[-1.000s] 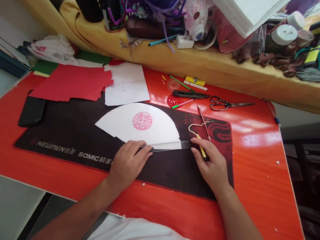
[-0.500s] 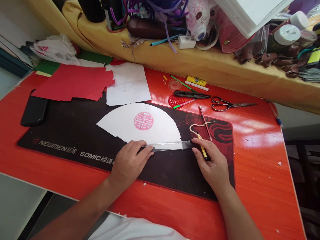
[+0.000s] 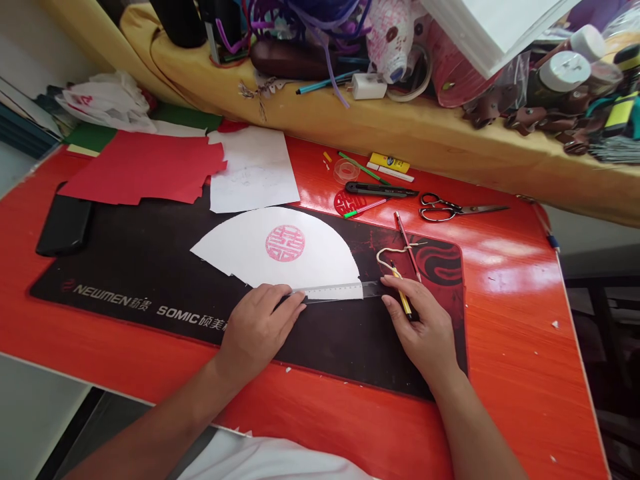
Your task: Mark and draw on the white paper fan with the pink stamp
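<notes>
Only the camera's view has shifted slightly since the earlier frame. Along the near edge of the fan-shaped white paper (image 3: 285,268) lies a clear ruler (image 3: 333,291). On that edge, the left hand (image 3: 257,323) presses the ruler, fingers bunched; whether it pinches cannot be told. Just right of the paper, the right hand (image 3: 425,327) pinches the ruler's end, beside a yellow pen (image 3: 403,300).

In mid-frame, a fan-shaped white paper (image 3: 245,248) lies on a black mat (image 3: 150,250), a transparent ruler (image 3: 334,291) along its lower edge. The left hand (image 3: 260,323) presses the ruler near centre; right of centre, the right hand (image 3: 425,325) pinches its end beside a yellow pen (image 3: 403,297). Scissors (image 3: 455,209) lie at upper right.
</notes>
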The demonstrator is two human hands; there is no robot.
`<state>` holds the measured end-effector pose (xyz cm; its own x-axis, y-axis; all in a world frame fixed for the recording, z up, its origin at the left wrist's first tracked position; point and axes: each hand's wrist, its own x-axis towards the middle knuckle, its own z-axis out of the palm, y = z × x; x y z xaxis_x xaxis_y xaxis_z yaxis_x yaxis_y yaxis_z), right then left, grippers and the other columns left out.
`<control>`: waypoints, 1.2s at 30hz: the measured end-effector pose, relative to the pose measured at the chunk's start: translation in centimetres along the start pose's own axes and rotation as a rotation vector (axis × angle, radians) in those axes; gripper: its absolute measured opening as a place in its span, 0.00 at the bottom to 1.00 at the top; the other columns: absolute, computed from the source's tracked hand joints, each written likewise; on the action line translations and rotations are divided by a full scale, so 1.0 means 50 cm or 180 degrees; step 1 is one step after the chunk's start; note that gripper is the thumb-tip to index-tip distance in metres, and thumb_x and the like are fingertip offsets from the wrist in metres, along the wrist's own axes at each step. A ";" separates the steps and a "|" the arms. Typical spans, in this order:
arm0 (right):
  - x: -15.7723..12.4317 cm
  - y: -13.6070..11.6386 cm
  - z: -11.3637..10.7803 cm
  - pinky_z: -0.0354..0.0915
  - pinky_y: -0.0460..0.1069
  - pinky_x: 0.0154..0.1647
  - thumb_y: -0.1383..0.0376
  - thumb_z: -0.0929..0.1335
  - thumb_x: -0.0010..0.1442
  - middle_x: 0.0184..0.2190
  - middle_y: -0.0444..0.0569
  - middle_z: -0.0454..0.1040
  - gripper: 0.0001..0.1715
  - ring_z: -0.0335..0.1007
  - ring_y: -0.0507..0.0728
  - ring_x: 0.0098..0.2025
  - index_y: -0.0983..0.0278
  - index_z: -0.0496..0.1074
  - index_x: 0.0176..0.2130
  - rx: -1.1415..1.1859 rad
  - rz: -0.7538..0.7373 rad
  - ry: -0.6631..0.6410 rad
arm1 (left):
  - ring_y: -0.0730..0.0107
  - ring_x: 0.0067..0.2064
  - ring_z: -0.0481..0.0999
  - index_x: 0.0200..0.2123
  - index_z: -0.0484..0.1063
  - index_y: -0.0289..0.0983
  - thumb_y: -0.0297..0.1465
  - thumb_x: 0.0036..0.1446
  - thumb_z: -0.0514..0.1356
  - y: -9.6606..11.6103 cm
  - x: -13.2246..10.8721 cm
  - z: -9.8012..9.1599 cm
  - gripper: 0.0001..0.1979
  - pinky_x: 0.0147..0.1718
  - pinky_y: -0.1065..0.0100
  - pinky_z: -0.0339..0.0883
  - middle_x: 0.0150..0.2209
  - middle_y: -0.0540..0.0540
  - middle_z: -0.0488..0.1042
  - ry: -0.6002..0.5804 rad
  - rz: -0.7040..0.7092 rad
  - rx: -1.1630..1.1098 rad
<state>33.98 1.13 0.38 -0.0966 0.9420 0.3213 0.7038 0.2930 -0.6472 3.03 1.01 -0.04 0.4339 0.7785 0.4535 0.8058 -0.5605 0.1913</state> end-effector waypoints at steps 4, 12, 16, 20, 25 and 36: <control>0.000 0.000 0.001 0.80 0.59 0.60 0.62 0.72 0.76 0.53 0.52 0.88 0.13 0.86 0.64 0.56 0.55 0.80 0.58 0.0012 -0.0009 0.0009 | 0.59 0.40 0.79 0.53 0.80 0.35 0.26 0.74 0.65 0.001 0.001 -0.001 0.08 0.41 0.59 0.73 0.43 0.43 0.82 -0.0031 0.0019 0.0048; 0.002 -0.003 -0.002 0.80 0.60 0.60 0.62 0.72 0.76 0.53 0.52 0.88 0.13 0.86 0.65 0.56 0.55 0.81 0.58 0.0026 0.0043 -0.0017 | 0.61 0.40 0.79 0.52 0.80 0.36 0.26 0.74 0.65 0.001 0.002 -0.001 0.07 0.40 0.60 0.73 0.42 0.44 0.81 -0.0005 0.0040 0.0084; 0.002 -0.003 -0.002 0.80 0.59 0.60 0.62 0.72 0.76 0.52 0.51 0.88 0.12 0.86 0.64 0.56 0.55 0.81 0.57 0.0025 0.0055 -0.0022 | 0.61 0.39 0.79 0.53 0.80 0.36 0.26 0.74 0.65 0.001 0.002 -0.001 0.07 0.39 0.60 0.73 0.41 0.44 0.81 -0.0012 0.0074 0.0125; 0.001 -0.003 -0.003 0.80 0.59 0.60 0.62 0.72 0.76 0.52 0.52 0.88 0.13 0.86 0.64 0.56 0.55 0.80 0.58 0.0018 0.0011 0.0004 | 0.61 0.39 0.79 0.53 0.80 0.36 0.27 0.75 0.65 0.001 0.002 -0.001 0.07 0.38 0.61 0.73 0.40 0.44 0.81 0.0025 0.0097 0.0129; 0.000 0.000 -0.002 0.80 0.60 0.60 0.62 0.72 0.76 0.53 0.52 0.88 0.13 0.86 0.64 0.56 0.55 0.80 0.58 0.0057 0.0082 -0.0028 | 0.61 0.39 0.79 0.52 0.80 0.36 0.26 0.74 0.65 0.001 0.002 -0.001 0.07 0.38 0.61 0.73 0.40 0.44 0.81 0.0054 0.0112 0.0192; 0.005 -0.020 -0.032 0.83 0.62 0.55 0.51 0.72 0.76 0.40 0.52 0.90 0.17 0.91 0.65 0.46 0.58 0.85 0.54 0.1160 0.1330 0.0816 | 0.61 0.39 0.79 0.53 0.79 0.36 0.26 0.74 0.65 0.001 -0.001 0.000 0.07 0.38 0.60 0.73 0.40 0.44 0.81 0.0023 0.0096 0.0168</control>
<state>34.38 0.79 2.24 0.3402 0.9332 0.1161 0.3552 -0.0132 -0.9347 3.05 0.97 -0.07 0.4555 0.7593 0.4647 0.8126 -0.5678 0.1312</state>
